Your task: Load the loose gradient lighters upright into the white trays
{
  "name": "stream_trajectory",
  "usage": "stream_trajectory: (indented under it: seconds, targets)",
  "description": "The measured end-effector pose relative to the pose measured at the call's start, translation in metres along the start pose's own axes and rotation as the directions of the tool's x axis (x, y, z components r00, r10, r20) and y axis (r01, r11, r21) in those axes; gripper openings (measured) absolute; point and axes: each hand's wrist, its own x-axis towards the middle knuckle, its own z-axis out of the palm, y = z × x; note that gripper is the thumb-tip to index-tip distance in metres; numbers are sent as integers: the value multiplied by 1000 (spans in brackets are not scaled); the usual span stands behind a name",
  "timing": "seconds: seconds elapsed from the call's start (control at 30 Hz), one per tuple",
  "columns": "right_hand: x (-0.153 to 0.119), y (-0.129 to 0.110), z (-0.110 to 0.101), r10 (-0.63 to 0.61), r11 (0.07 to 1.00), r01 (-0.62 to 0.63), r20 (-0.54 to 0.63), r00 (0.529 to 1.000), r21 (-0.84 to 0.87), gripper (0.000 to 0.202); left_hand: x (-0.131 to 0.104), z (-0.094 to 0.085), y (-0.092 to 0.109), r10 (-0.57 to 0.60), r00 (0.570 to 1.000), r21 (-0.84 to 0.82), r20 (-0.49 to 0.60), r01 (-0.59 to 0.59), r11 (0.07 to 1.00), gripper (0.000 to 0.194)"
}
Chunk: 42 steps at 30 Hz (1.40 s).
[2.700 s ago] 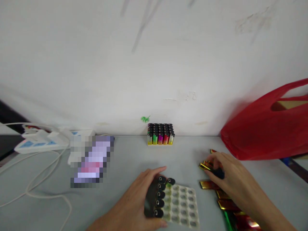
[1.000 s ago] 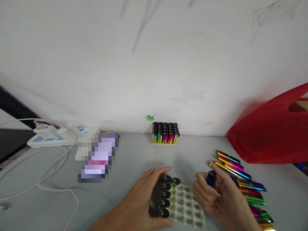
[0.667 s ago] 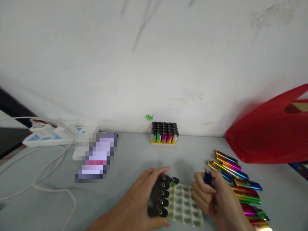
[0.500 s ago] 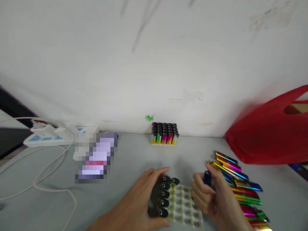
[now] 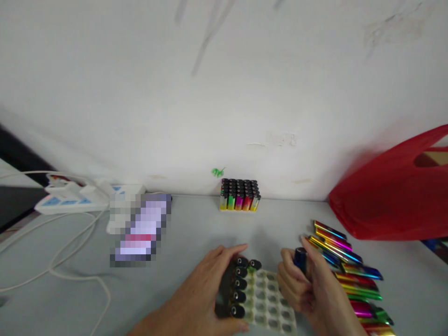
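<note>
A pale tray (image 5: 266,304) with round holes lies at the bottom centre, several black-topped lighters (image 5: 239,283) standing along its left side and one more at its back edge. My left hand (image 5: 206,289) wraps round the tray's left side and the lighters there, thumb in front and fingers behind. Over the tray's right edge, my right hand (image 5: 304,280) is closed on a dark blue lighter (image 5: 300,257), its end showing between thumb and fingers. Several shiny coloured lighters (image 5: 357,281) lie in a loose column to the right of that hand.
Against the wall stands a filled block of lighters (image 5: 240,195). A red bag (image 5: 392,196) is at the right. On the left are a phone (image 5: 145,228), a white power strip (image 5: 73,198) and loose white cables (image 5: 77,277).
The blue lighter in my right hand sits slightly higher and further left, with more of its end showing. My left hand and the tray have barely moved.
</note>
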Motion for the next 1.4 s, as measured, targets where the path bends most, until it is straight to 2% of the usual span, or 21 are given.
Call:
stream_trajectory:
  seconds: [0.23,0.4,0.47,0.53,0.6,0.67,0.73,0.77,0.9,1.07,1.23,1.4]
  targets:
    - [-1,4,-3,-3,1000,3,-42,999,-1,66,1,-2,3,-9,1000,-25,17,9,1000,122]
    - [0,1,-1,7,1000,-7,-16,1000,24,69,1,-3,5,-12,1000,-30,16,13,999,121]
    - [-3,-1,4,-17,999,15,-44,999,-35,62,1,-4,7,-19,1000,-35,24,20,999,118]
    - [-6,-2,8,-104,982,89,-84,991,-168,53,1,-4,8,-17,1000,-34,24,18,999,117]
    - [-9,-3,11,-243,910,203,-69,968,-361,45,1,-4,7,-1,1000,-27,13,1,1000,118]
    - [-11,-4,11,-372,766,322,24,928,-557,39,1,-3,6,21,1000,-18,8,-21,1000,119]
    - [-13,-6,8,-430,624,396,127,894,-673,31,0,-3,4,27,1000,-6,10,-27,1000,118]
    - [-14,-7,7,-430,585,409,161,889,-701,27,0,-3,3,21,1000,0,13,-21,1000,117]
    - [-15,-9,3,-399,494,447,262,879,-746,17,0,-1,2,5,1000,10,13,-5,1000,118]
    - [-10,-9,4,-405,337,571,432,806,-749,19,-1,-2,4,19,1000,-3,8,-19,1000,118]
    - [-9,-10,7,-412,154,623,523,746,-767,15,0,-6,14,-5,1000,-31,25,5,1000,113]
    - [-10,-12,8,-417,66,652,573,706,-755,15,-1,-7,21,-41,999,-3,18,41,999,114]
